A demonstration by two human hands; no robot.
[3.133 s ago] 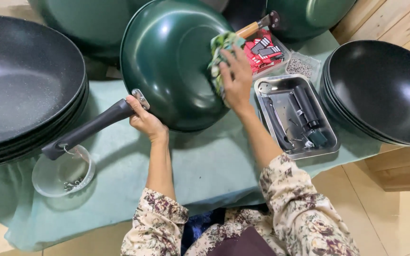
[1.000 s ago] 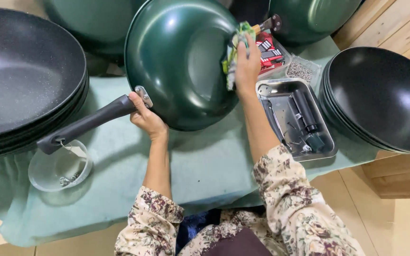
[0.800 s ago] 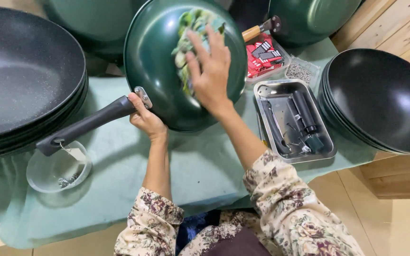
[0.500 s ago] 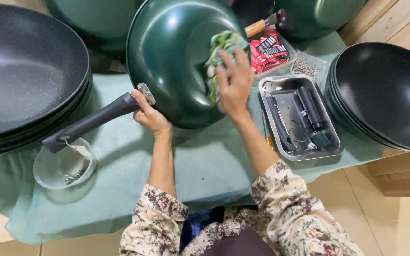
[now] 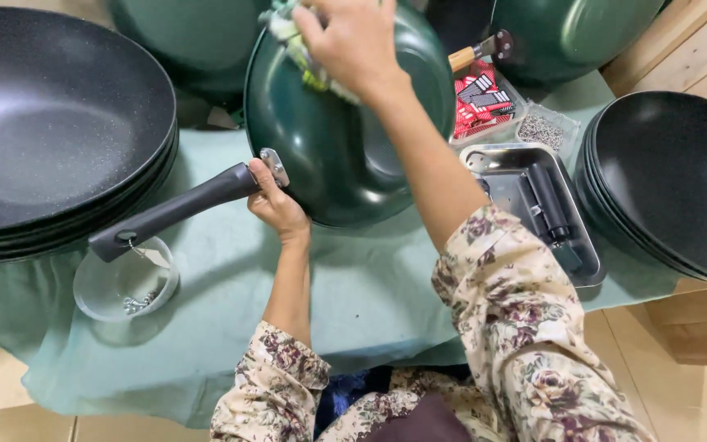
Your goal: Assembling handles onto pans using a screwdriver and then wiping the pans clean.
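Note:
A dark green wok (image 5: 345, 155) is tilted up on the teal cloth with its back toward me. My left hand (image 5: 274, 202) grips the near end of its black handle (image 5: 169, 211), by the metal bracket. My right hand (image 5: 353, 41) reaches across to the wok's upper left rim and presses a green and white rag (image 5: 298, 41) against the green surface. The rag is mostly hidden under my fingers.
Stacked black woks (image 5: 51, 131) sit at left, more black woks (image 5: 673, 180) at right, green woks (image 5: 566, 33) at the back. A steel tray (image 5: 570, 262) holds black tools. Also here: a clear bowl (image 5: 116, 286) with small metal parts, a red box (image 5: 480, 102), a bag of screws (image 5: 543, 129).
My right hand has swept the rag from the wok's right side up to its top left rim. The left hand keeps its hold on the handle.

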